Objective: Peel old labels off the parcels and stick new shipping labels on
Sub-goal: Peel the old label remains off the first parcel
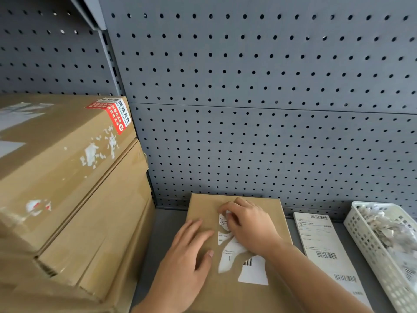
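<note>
Centrally, toward the front edge of the grey shelf [167, 224], a flat cardboard parcel [203, 208] lies with its far edge close to the back panel. Left hand [189, 251] rests flat on the parcel's left half, fingers straight and slightly spread, pressing down; nothing gripped. Right hand [248, 224] is curled over the parcel's upper middle, fingertips closed on a torn strip [223, 219] of the old label [252, 274]. There is motion blur there, so which fingers do the pinching cannot be told for certain. The old label is white, ragged and in several pieces, with bare cardboard between them; a barcode shows on the lower piece.

Surface: matte grey deck. Just beside the parcel on the right, a long white sheet of new shipping labels [322, 240] lies flat, barcodes up. At the shelf's right edge, a white perforated basket [370, 251] holds crumpled paper scraps [383, 227]. At the left edge, large cardboard boxes [67, 154] are stacked, tops scarred with white residue; a red-and-white sticker [110, 114] folds over the top box's far corner.

Back: grey pegboard [248, 132] in two panels, with a slotted upright [108, 53] at the left join.
</note>
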`<act>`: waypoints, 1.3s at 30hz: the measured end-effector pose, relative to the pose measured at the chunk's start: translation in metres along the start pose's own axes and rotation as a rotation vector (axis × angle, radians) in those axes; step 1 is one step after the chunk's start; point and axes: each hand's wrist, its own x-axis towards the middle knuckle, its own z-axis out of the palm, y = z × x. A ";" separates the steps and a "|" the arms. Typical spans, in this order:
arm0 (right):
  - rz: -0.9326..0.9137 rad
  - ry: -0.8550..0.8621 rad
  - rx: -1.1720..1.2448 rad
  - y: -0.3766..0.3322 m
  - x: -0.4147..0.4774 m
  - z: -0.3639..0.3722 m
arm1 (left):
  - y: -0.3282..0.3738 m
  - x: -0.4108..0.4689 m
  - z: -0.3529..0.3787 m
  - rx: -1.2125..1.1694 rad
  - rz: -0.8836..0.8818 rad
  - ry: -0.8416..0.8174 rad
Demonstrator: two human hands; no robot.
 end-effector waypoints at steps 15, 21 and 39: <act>0.019 0.019 0.084 0.002 0.000 0.007 | 0.002 -0.001 0.001 -0.007 -0.020 -0.006; 0.060 0.038 0.177 0.002 -0.002 0.001 | 0.001 -0.001 0.001 -0.009 -0.022 -0.005; 0.001 0.018 0.043 -0.002 0.001 -0.002 | -0.001 -0.003 0.003 -0.072 0.006 0.018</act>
